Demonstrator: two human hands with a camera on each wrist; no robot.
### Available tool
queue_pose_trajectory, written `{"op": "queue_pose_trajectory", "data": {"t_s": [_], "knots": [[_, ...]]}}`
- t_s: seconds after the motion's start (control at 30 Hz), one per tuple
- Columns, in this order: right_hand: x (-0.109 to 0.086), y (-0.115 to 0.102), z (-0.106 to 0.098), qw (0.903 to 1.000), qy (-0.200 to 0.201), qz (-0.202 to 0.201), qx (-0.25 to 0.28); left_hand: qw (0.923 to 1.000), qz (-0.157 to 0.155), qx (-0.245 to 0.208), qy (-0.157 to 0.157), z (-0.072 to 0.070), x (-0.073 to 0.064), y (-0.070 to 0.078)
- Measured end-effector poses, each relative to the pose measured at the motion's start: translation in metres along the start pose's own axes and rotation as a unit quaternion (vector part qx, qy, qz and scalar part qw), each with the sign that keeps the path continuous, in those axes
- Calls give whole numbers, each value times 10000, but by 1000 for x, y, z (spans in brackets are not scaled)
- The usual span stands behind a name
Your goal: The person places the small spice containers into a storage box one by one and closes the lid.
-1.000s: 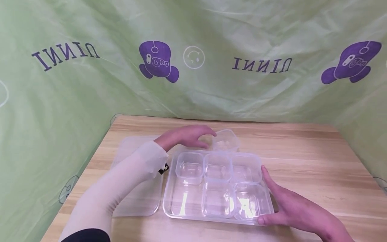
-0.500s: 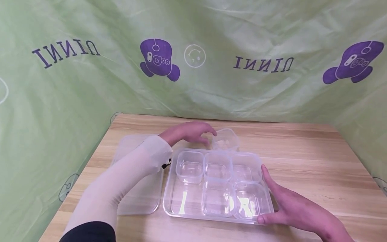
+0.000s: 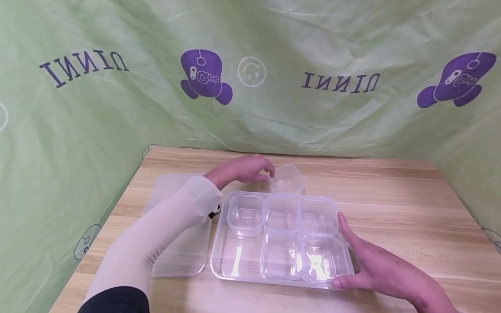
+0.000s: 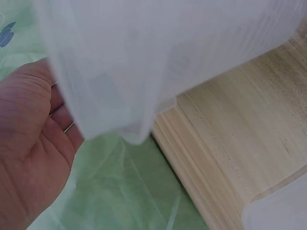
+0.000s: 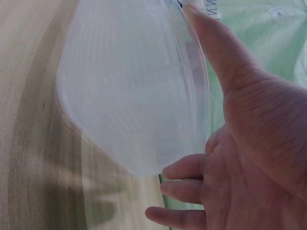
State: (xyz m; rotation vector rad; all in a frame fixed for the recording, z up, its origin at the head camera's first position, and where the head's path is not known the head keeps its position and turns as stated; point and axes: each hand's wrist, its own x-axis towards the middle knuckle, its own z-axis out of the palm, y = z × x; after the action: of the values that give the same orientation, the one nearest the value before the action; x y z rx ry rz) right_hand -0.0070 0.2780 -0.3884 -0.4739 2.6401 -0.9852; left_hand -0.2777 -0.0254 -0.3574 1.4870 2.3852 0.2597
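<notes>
Behind the large clear tray (image 3: 235, 277), my left hand (image 3: 244, 168) pinches the near-left rim of a loose small clear container (image 3: 289, 179). The left wrist view shows the palm (image 4: 33, 148), while a translucent plastic wall (image 4: 139, 62) hides the fingertips. Inside the tray are several small clear containers, among them a back-left one (image 3: 245, 217) and a front-right one (image 3: 322, 258). The tray's front-left part shows bare floor. My right hand (image 3: 375, 265) rests against the tray's right side, thumb at the front corner and straight fingers (image 5: 184, 167) along the edge.
A flat translucent lid (image 3: 182, 256) lies left of the tray, partly under the left forearm. The wooden table (image 3: 415, 208) extends to the right. A green printed curtain (image 3: 274, 121) hangs behind and at both sides.
My left hand has moved slightly left and back, and the loose container has shifted left and turned a little with it. The right hand and tray stay in place.
</notes>
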Motion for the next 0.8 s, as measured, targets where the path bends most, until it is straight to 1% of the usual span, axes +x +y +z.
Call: {"op": "queue_pose_trajectory", "data": {"t_s": [0.13,0.27,0.43,0.6,0.8], "knots": [[0,0,0,10000,6,-2,28,10000,26,39,73,1,0,0],[-1,0,0,9999,50,-19,-113,9999,43,52,120,1,-1,0],[0,0,0,10000,27,18,-49,9996,121,42,246,3,-2,-1],[-1,-1,0,9999,36,51,-96,9993,195,-80,317,5,-3,0],[-1,0,0,10000,47,14,-72,9992,122,-222,320,7,-5,1]]}}
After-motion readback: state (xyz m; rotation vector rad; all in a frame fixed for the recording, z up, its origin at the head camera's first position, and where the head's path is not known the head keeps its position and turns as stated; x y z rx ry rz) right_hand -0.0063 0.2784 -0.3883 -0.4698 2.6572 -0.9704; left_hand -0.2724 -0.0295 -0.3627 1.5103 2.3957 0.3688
